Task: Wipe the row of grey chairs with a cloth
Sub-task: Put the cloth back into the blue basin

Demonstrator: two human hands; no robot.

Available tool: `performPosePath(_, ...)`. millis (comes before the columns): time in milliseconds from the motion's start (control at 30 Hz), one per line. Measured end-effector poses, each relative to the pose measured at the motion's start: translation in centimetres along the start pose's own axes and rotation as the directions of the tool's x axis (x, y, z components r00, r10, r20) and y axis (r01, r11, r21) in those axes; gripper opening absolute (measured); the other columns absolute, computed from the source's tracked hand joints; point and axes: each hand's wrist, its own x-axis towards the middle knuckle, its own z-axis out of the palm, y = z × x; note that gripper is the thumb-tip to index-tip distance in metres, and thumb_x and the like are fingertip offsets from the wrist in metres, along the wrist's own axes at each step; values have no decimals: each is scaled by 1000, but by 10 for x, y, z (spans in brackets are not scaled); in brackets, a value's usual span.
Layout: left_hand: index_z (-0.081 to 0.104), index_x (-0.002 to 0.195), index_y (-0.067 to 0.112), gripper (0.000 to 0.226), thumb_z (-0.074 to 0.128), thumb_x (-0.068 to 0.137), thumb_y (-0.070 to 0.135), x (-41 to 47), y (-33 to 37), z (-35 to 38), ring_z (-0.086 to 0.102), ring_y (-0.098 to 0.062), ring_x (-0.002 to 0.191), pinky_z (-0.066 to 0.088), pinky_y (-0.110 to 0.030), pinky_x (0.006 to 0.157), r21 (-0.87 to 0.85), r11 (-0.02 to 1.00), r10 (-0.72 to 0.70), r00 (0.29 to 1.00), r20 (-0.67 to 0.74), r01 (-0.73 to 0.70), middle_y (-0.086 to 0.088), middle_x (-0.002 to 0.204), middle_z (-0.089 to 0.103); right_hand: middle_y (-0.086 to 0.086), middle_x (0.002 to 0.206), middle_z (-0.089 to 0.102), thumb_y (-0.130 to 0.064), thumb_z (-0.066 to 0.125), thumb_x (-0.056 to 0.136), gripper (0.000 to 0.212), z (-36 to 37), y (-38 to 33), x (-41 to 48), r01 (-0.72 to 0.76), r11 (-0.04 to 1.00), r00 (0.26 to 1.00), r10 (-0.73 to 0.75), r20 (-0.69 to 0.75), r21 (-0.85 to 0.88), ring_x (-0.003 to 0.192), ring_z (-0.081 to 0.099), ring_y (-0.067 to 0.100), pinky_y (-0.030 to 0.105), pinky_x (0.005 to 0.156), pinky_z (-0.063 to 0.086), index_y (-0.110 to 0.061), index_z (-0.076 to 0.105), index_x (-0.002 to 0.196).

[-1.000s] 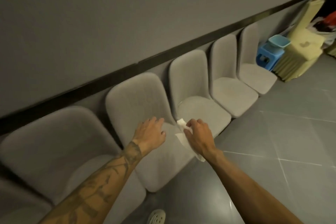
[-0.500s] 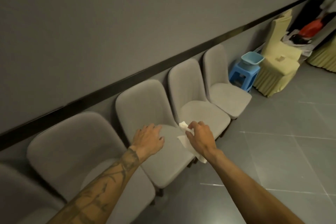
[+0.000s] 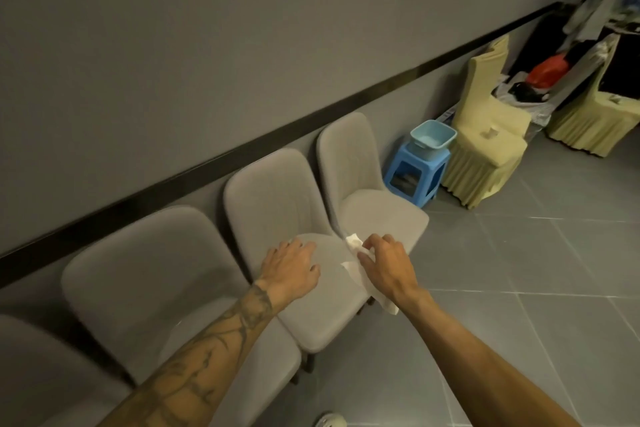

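Chairs (image 3: 277, 204): grey row stood against wall (image 3: 207, 45) — blue stool (image 3: 415, 173) just beside the last.
Right hand (image 3: 384, 267): fingers pinched cloth (image 3: 353, 241).
Left hand (image 3: 291, 270): fingers relaxed, apart.
Floor (image 3: 519, 288): lay open rightward.

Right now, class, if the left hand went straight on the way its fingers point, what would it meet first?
Probably the backrest of the second-last grey chair, over whose seat the left hand lies; its fingers point toward that back. Depth is unclear, so I cannot be sure.
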Motion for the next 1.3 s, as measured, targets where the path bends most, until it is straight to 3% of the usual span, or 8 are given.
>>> performPosePath(267,36,158,21,57,43,105,41,163,115,-29,44,-31,138,37,-39,111,5,1000,30,999,13,-30,-9,153,46,6,115,57,-36,57,97,24,-86,128,142,-10,1000,999,9,-31,-19,105,53,28,40,89,48,-20,62,114)
performPosePath(533,34,159,23,60,44,104,45,312,244,-32,44,-32,139,36,-41,112,-4,999,-49,999,3,49,-9,154,46,5,113,57,-37,59,96,21,-150,269,281,55,998,998,-55,0,-44,107,53,27,40,91,47,-22,61,110)
performPosePath(800,34,161,20,61,48,106,44,435,366,-40,37,-27,146,29,-42,123,-88,985,-149,988,-28,146,-4,162,37,3,115,56,-37,58,96,22,-226,385,407,147,987,988,-144,55,-58,106,52,24,38,90,46,-23,60,113)
performPosePath(1067,35,159,23,61,48,104,45,600,431,-52,44,-28,140,39,-42,113,-111,981,-168,981,-102,156,-6,154,45,5,113,56,-36,55,97,21,-260,467,571,208,974,977,-202,69,-94,107,52,27,38,87,43,-22,60,113)
performPosePath(1300,33,160,22,62,46,104,45,741,473,-73,45,-29,139,39,-43,113,-138,968,-219,974,-60,209,-6,154,45,6,114,59,-33,55,96,21,-295,517,725,251,962,966,-241,98,-109,106,54,28,39,90,47,-20,63,110)
